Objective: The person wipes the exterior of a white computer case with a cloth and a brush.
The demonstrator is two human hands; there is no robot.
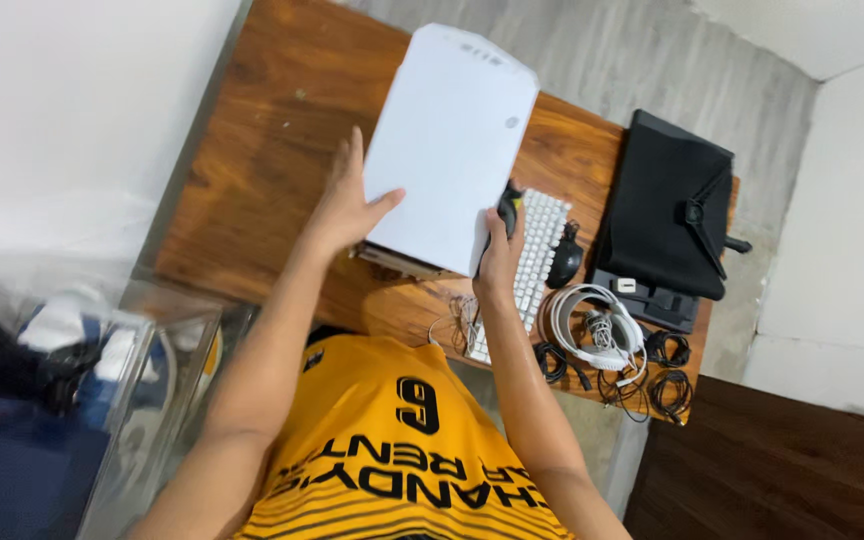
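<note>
Both hands hold a white case on the wooden desk. The left hand lies flat on its left side, fingers spread. The right hand presses its right edge while gripping a dark tool. A keyboard lies just right, headphones nearer.

Both bare arms stretch forward from the shoulders, elbows nearly straight. The left hand lies open, fingers together and pointing away, thumb spread out to the side, palm pressed flat. The right hand is curled in a closed grip, knuckles up, wrist slightly bent.
</note>
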